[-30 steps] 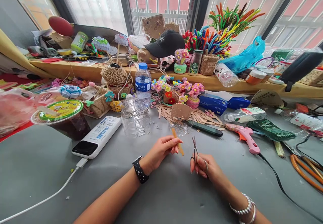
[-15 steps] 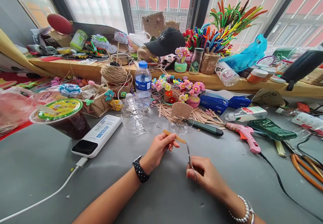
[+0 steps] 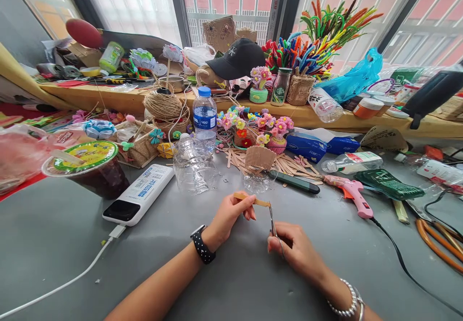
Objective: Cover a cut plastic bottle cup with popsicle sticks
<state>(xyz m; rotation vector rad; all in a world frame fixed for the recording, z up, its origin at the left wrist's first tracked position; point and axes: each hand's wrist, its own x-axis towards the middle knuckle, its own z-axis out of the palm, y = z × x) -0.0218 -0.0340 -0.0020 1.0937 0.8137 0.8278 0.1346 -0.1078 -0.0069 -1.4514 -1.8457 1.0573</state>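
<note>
My left hand (image 3: 231, 215) pinches a thin wooden craft stick (image 3: 251, 199) and holds it level above the grey table (image 3: 65, 244). My right hand (image 3: 292, 246) is closed round small scissors (image 3: 272, 220), whose blades point up and meet the stick's right end. A black watch sits on my left wrist and silver bangles on my right. Behind the hands lie a heap of loose wooden sticks (image 3: 289, 164) and a cut clear plastic bottle bottom (image 3: 255, 181).
A crushed clear bottle (image 3: 193, 167), a water bottle (image 3: 204, 118), a white power bank (image 3: 139, 195) with its cable, a pink glue gun (image 3: 352, 195) and a black-handled knife (image 3: 296, 183) lie around. Twine, paper flowers and pipe cleaners (image 3: 318, 36) crowd the shelf behind.
The stick has turned from slanting down to lying level in my left hand. My right hand has brought the scissors left and up to the stick's right end.
</note>
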